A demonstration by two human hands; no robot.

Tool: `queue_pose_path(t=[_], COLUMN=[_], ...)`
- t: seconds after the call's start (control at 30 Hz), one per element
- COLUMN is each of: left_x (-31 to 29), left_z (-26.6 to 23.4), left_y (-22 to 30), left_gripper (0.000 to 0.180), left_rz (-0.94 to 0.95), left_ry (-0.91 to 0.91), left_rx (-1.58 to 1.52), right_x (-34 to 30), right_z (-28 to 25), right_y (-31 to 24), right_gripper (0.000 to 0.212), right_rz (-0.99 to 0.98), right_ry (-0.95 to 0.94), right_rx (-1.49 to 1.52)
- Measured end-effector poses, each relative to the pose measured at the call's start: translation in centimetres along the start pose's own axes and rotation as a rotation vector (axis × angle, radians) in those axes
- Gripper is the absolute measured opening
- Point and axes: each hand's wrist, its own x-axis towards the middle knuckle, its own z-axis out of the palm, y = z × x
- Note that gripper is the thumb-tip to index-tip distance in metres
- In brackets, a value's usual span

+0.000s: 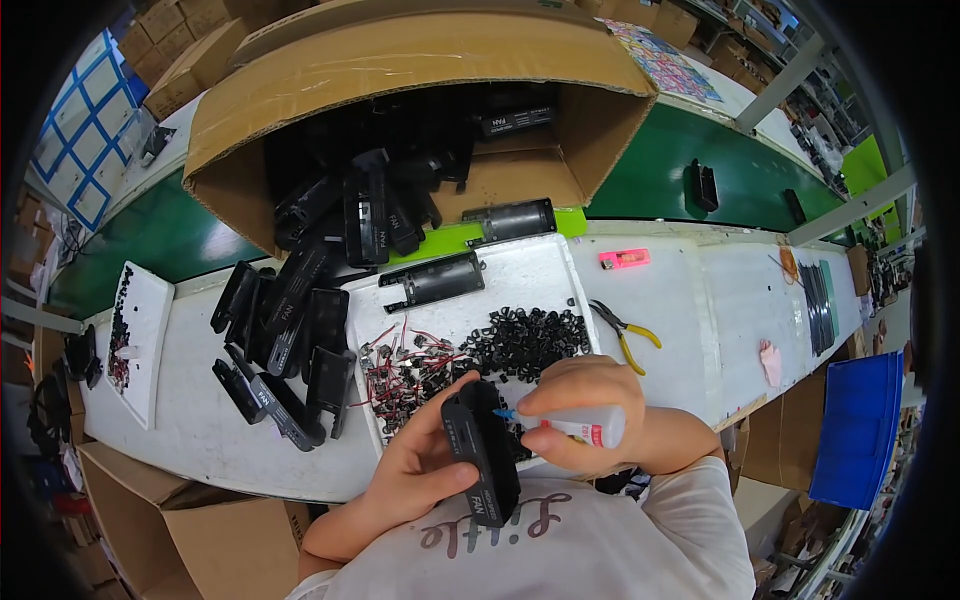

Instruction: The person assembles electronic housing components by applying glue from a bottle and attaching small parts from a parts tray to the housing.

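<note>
Right now my left hand (425, 470) fingers clasp the black housing (482, 450) above the counter (200, 420), while my right hand (585, 410) fingers squeeze the glue bottle (585, 430), its blue tip touching the housing; next calls for steady dosing, I judge.

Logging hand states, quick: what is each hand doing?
Left hand: closed around a black plastic housing.
Right hand: closed around a small squeeze bottle.

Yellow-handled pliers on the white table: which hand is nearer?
Right. The right hand, holding a small squeeze bottle, sits just below the yellow-handled pliers; the left hand grips a black plastic housing farther left.
</note>
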Motion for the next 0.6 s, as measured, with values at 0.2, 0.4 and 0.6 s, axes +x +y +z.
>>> queue_pose_path(t=[0.2,0.4,0.6], left_x=[0.0,0.2,0.2], left_z=[0.0,-0.2,-1.2], left_y=[0.0,-0.3,-1.3], left_gripper=[0.077,0.077,0.054], left_rz=[-0.004,0.023,0.152], left_ry=[-0.011,-0.007,0.120], left_rx=[-0.006,-0.001,-0.122], right_x=[0.1,0.4,2.0], right_z=[-0.1,-0.7,-4.1], right_y=[-0.1,-0.3,0.9], right_gripper=[0.024,0.022,0.018], right_rz=[-0.009,-0.018,0.117], right_ry=[0.001,-0.011,0.096], right_rx=[0.016,-0.024,-0.838])
